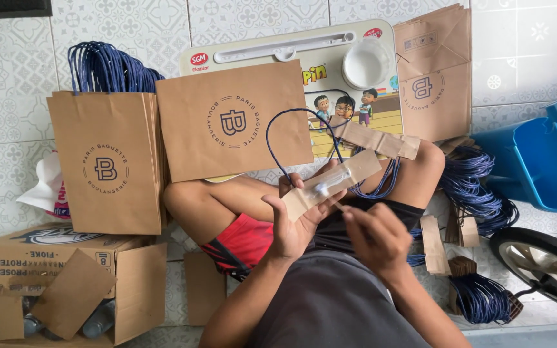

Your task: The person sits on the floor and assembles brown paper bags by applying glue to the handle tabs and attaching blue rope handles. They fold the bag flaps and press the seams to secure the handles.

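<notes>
My left hand [294, 222] holds a brown paper strip [331, 183] with white glue on it and a dark blue cord handle [278, 138] looping up from it. My right hand [375, 235] pinches a thin stick whose tip touches the glue on the strip. A second paper strip [375, 138] with blue cord lies across my knee. Just beyond the hands a flat brown paper bag [233, 122] with a round logo rests on a small printed lap table [330, 51].
A stack of finished bags [107, 161] with blue handles stands at left above a cardboard box [46, 258]. More flat bags [433, 71], blue cord bundles [478, 187], a white bowl [365, 61], a blue bin [543, 161] and a wheel [543, 264] are at right.
</notes>
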